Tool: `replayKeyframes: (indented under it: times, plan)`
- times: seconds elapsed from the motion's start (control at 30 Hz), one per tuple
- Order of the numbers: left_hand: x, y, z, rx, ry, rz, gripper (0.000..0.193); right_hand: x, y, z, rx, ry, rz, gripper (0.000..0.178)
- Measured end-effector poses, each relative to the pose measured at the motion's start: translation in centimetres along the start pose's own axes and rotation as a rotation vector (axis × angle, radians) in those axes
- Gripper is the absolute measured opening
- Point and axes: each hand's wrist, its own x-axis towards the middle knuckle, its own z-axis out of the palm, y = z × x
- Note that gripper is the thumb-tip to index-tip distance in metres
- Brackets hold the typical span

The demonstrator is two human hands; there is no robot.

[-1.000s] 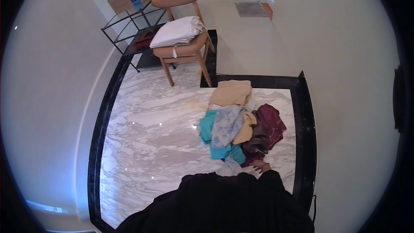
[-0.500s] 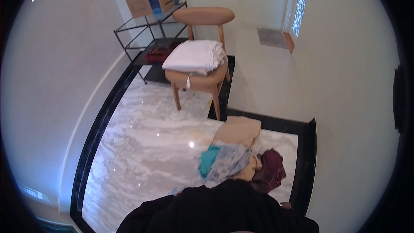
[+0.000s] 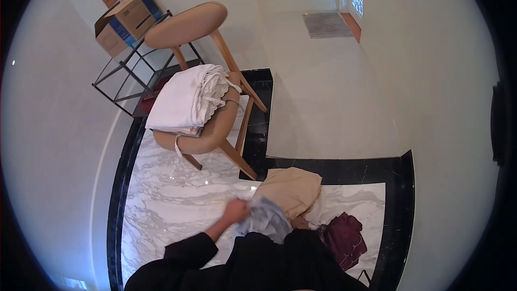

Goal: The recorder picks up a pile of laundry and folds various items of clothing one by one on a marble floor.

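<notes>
My left hand (image 3: pixel 235 211), slightly blurred, is closed on a pale blue-grey patterned cloth (image 3: pixel 267 220) in front of my body. A small brownish patch at the end of my dark right sleeve looks like my right hand (image 3: pixel 300 222); its fingers are not made out. Just beyond it, a folded beige cloth (image 3: pixel 291 188) lies on the marble floor. To the right is a crumpled maroon cloth (image 3: pixel 344 241), with some white fabric (image 3: pixel 326 210) between it and the beige one. My black clothing hides the near part of the pile.
A wooden chair (image 3: pixel 186 27) stands ahead to the left, bearing folded white cloths (image 3: pixel 186 97). Behind it, a black metal rack (image 3: pixel 126 94) holds an open cardboard box (image 3: pixel 126 24). Black stone borders (image 3: pixel 350 171) edge the floor; a grey mat (image 3: pixel 327 25) lies farther off.
My left hand has come into view, gripping the patterned cloth. The turquoise cloth no longer shows. The view has turned and tilted, so the chair appears leaning and nearer.
</notes>
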Motion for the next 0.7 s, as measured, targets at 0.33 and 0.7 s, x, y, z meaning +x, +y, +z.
replayKeyframes:
  times: [0.33, 0.7]
  plan:
    - [17.3, -3.3, -17.3, 0.614, 0.115, 0.637, 0.022, -1.0, 0.6, 1.5, 0.036, 0.005, 0.106, 0.028]
    - [19.9, -6.0, -19.2, 0.455, -0.081, 0.858, 0.024, 1.8, -2.1, 2.4, 0.082, 0.064, 0.265, 0.032]
